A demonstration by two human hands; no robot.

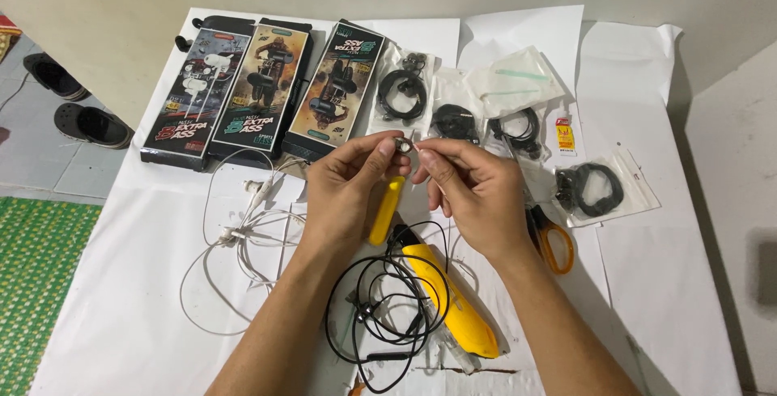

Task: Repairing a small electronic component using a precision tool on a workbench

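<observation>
Left hand [348, 190]: raised over the bench [146, 315], thumb and forefinger pinched on a small silvery earbud piece [402, 145]. A yellow tool handle [387, 210] stands out below this hand; whether the palm holds it cannot be told.

Right hand [473, 190]: raised beside the left, fingertips closed on the same earbud piece from the other side, so the two hands meet at it.

Earbud piece: held in the air between both hands, above the middle of the bench.

Black earphone cable [380, 307]: loose coils on the paper under the forearms, partly lying over a yellow soldering tool [453, 307].

White earphones [243, 234]: tangled cable, to the left of the left wrist.

Scissors, orange handles [554, 242]: just right of the right hand, partly hidden by it.

Three printed earphone boxes [259, 93]: side by side, far left of the bench.

Clear bags with black cables [403, 93]: row at the far edge; one more bag [599, 190] to the right.

Small glue tube [565, 135]: between those bags.

Bench cover: white paper sheets.

Dark sandals [89, 125]: on the tiled floor, left.
</observation>
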